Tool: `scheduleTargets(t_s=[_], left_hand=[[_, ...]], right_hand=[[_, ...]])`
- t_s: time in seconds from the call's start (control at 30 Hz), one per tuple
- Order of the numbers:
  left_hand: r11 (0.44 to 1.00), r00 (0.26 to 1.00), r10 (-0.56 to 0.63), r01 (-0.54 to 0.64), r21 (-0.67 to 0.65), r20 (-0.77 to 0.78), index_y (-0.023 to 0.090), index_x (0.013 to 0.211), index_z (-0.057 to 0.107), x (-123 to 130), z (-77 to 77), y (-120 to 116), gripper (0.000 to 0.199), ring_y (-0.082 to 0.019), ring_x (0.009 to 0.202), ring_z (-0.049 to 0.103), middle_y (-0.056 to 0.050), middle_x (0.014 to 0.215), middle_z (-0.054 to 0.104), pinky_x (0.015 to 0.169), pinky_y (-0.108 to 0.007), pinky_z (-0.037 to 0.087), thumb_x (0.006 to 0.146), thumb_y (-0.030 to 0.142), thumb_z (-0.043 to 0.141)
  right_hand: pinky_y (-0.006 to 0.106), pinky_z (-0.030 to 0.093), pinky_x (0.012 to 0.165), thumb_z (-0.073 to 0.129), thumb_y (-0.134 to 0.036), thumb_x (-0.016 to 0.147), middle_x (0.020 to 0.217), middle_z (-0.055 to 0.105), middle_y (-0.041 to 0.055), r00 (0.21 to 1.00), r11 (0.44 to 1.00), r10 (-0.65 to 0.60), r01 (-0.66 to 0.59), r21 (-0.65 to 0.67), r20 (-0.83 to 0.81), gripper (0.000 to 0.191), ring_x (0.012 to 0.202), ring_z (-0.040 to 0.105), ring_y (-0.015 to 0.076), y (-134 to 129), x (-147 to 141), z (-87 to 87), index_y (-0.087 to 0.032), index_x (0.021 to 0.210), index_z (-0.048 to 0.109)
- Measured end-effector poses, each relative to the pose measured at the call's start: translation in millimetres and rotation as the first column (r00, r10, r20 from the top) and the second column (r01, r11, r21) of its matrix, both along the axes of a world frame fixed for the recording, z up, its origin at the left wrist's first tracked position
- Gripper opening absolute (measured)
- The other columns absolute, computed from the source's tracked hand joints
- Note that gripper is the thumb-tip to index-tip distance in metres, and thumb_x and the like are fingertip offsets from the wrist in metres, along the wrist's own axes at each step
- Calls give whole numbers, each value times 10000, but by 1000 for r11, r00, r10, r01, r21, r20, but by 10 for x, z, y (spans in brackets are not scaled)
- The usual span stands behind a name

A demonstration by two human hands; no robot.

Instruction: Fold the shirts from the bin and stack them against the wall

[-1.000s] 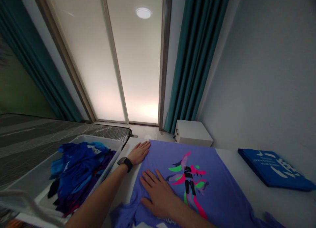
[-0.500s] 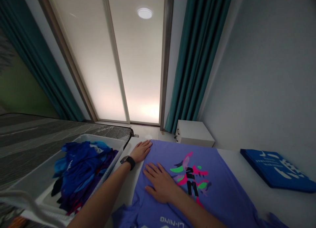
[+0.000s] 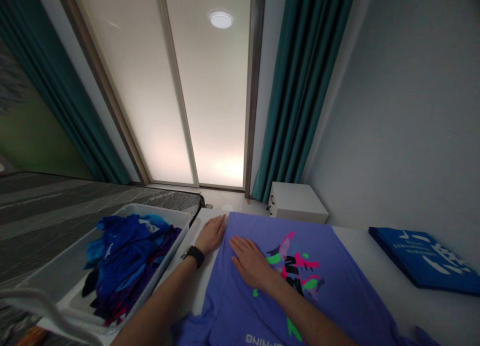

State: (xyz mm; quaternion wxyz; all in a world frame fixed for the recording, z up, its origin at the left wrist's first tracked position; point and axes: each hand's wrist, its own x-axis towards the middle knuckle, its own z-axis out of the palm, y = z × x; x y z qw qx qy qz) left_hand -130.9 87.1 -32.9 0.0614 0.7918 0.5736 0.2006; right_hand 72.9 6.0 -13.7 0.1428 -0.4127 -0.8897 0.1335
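The left hand [image 3: 210, 234] is held open and flat, palm down, with nothing gripped. It is rested on the white table [image 3: 375, 256], with its fingertips touching the left edge of the purple T-shirt [image 3: 232, 306]. A black watch [image 3: 194, 256] is worn on the left wrist. The right hand [image 3: 250, 262] is also open, with fingers slightly spread and nothing gripped. It is pressed flat on the T-shirt, just left of the multicoloured print [image 3: 296, 271].

The T-shirt is spread flat on the table, print side up, with its top edge near the far table edge. Upside-down lettering [image 3: 260, 339] is seen at the bottom of the view, and a purple sleeve [image 3: 191, 331] is seen at the near left.

A folded blue garment [image 3: 423, 261] is placed near the right table edge, well apart from the T-shirt. Left of the table, a white plastic bin [image 3: 157, 211] is set on a grey striped mattress [image 3: 75, 201], and a heap of blue and purple clothes [image 3: 123, 266] is held in it. A white cabinet [image 3: 298, 202] is seen beyond the far table edge, in front of teal curtains [image 3: 303, 86].
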Motion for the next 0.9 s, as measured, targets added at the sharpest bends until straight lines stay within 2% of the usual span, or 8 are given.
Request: scheduleTargets(t_s=[0.17, 0.3, 0.43, 0.5, 0.6, 0.67, 0.8, 0.9], left_hand=[[1000, 996, 17, -18, -8, -90, 141, 1449, 380, 12, -21, -416, 495, -208, 1387, 370, -107, 1476, 453, 1165, -422, 236, 1008, 329, 254], [1000, 999, -2, 3, 4, -47, 187, 1431, 401, -20, 11, -744, 477, -209, 1375, 376, -88, 1471, 457, 1158, -426, 237, 1006, 370, 285], [997, 996, 76, -75, -13, 55, 203, 1153, 588, -22, 117, -1028, 321, -237, 1211, 488, -88, 1270, 578, 1044, -419, 357, 952, 387, 420], [989, 988, 145, -143, -37, 49, 201, 986, 610, 29, 178, -1130, 231, -245, 1110, 516, -81, 1141, 600, 976, -411, 381, 914, 376, 478], [979, 981, 192, -193, -70, -25, 199, 861, 590, 142, 264, -1205, 167, -246, 1025, 527, -72, 1039, 607, 906, -389, 373, 901, 321, 481], [972, 980, 199, -201, -121, -27, 201, 836, 574, 199, 312, -1209, 192, -235, 962, 559, -61, 969, 633, 862, -369, 368, 928, 298, 435], [935, 964, 246, -207, -288, 106, 209, 885, 548, 190, 368, -1183, 245, -184, 743, 637, 0, 758, 676, 765, -303, 377, 987, 305, 346], [927, 970, 237, -208, -312, 57, 209, 936, 551, 126, 370, -1205, 201, -196, 723, 667, 4, 706, 700, 747, -291, 375, 982, 283, 369]], right_hand=[[412, 158, 1173, 259, -341, 996, 1554, 309, 86, 992, 994, -100, 96, 43, 81, 529, 1430, 253, 203, 446, -31, -47, -154, 1485, 335], [421, 133, 1173, 225, -375, 995, 1567, 273, 93, 983, 990, -138, 135, 32, 124, 556, 1442, 222, 208, 672, -92, -69, -143, 1489, 326], [440, 70, 1179, 204, -423, 988, 1574, 248, 84, 970, 982, -190, 189, 21, 150, 589, 1456, 174, 202, 757, -114, -138, -148, 1499, 306], [438, 52, 1180, 189, -436, 986, 1577, 234, 82, 968, 979, -205, 204, 21, 147, 604, 1459, 164, 199, 764, -111, -163, -145, 1504, 296], [435, 38, 1180, 179, -442, 983, 1580, 223, 78, 968, 979, -202, 201, 20, 150, 610, 1461, 156, 200, 758, -101, -174, -145, 1502, 302], [426, 39, 1179, 172, -440, 984, 1580, 226, 74, 969, 980, -198, 196, 24, 148, 608, 1459, 159, 197, 752, -94, -171, -151, 1500, 310], [416, 46, 1180, 165, -434, 983, 1577, 242, 69, 969, 980, -197, 194, 32, 149, 608, 1458, 164, 190, 748, -81, -173, -146, 1498, 314], [424, 47, 1179, 178, -432, 979, 1579, 236, 66, 969, 982, -190, 188, 22, 156, 607, 1457, 163, 190, 749, -75, -184, -147, 1498, 312]])
